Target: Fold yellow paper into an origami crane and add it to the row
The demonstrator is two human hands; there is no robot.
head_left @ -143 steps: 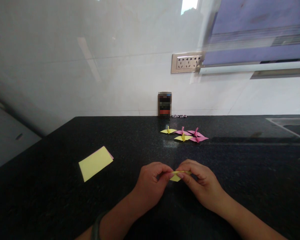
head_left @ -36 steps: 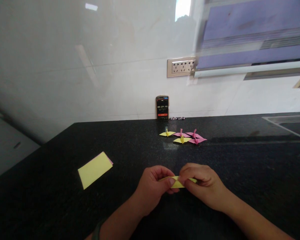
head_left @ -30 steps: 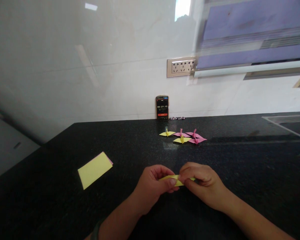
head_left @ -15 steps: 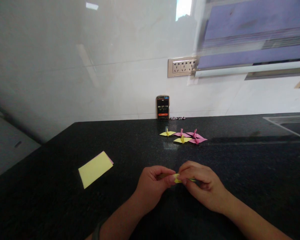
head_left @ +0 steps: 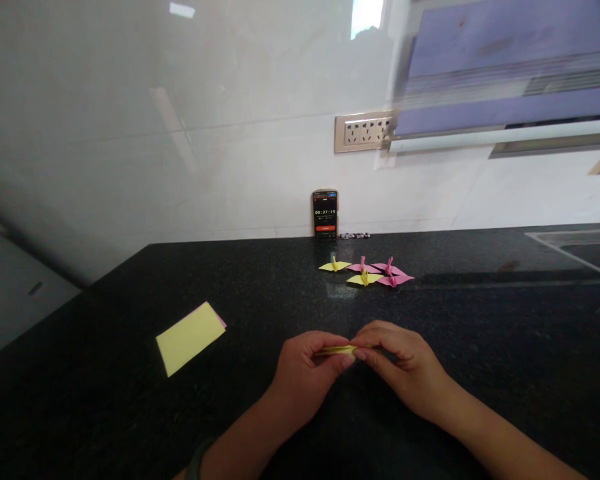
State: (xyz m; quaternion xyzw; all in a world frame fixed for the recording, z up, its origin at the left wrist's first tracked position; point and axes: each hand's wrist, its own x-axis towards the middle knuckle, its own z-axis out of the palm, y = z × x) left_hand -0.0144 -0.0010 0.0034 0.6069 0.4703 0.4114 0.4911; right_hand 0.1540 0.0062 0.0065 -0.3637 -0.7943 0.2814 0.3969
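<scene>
Between my two hands is a small piece of folded yellow paper (head_left: 339, 350), mostly covered by fingers. My left hand (head_left: 305, 370) pinches it from the left, thumb in front and index finger behind. From the right, my right hand (head_left: 405, 370) pinches the same paper, its thumb and fingertips close against the left thumb. The exact shape of the folds cannot be made out. Beyond the hands stand several folded paper cranes, some yellow (head_left: 364, 279) and some pink (head_left: 394, 280), set close together on the dark countertop (head_left: 260, 287).
Yellow paper sheets (head_left: 190, 339) with a pink edge showing beneath lie at the left. A phone (head_left: 325, 213) showing a timer leans on the wall, a patterned strap (head_left: 355, 235) beside it. A wall socket (head_left: 364, 132) sits above. A sink edge (head_left: 570, 250) is at the right.
My right fingers have shifted slightly left and closed in beside my left thumb. The yellow paper has turned a little, with more of it showing by my left fingers.
</scene>
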